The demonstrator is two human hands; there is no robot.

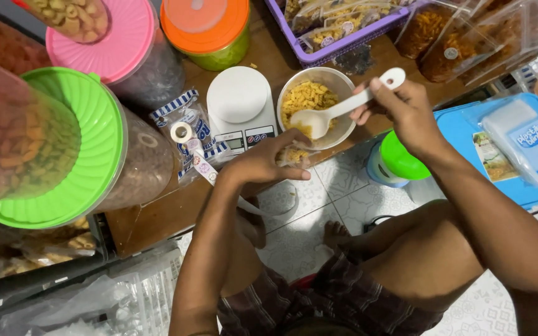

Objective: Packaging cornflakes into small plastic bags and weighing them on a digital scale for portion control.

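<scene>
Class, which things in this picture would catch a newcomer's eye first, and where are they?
At centre, the right hand holds a white spoon in a bowl of yellow snacks, while the left hand holds a small bag at the bowl's edge. At left lie big jars with green, pink and orange lids.

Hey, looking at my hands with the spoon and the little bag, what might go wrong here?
Snack pieces may spill: the white spoon in the right hand tips toward a small bag that the left hand holds at the bowl's rim. The bowl sits near the table edge and could get nudged off.
</scene>
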